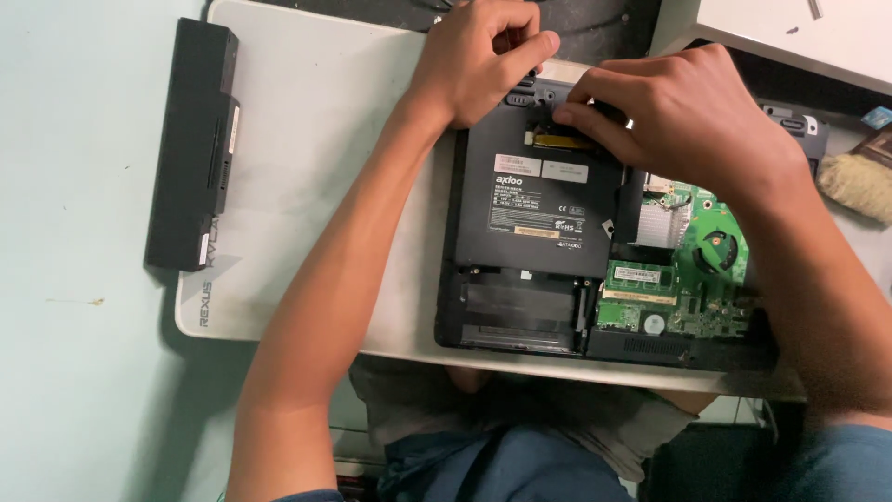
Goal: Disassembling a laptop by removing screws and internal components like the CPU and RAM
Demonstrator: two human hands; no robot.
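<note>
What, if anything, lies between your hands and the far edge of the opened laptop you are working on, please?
Nothing visible does. The left hand and the right hand are both already on the far edge of the upturned laptop, fingers pressed against its dark casing. The black battery pack lies well off to the left on the white mat, clear of both hands.

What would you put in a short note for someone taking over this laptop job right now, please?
Left hand: fingers curled at the far edge of the upturned laptop, grip pressing there.
Right hand: fingertips on the same edge, beside a small yellow-edged slot; what they pinch is hidden.
Battery: already out, lying on the table left of the white mat.
Done: bottom cover off on the right, with circuit board and fan exposed.
Left: the black panel with labels is still in place.
A brush lies at the right.
</note>
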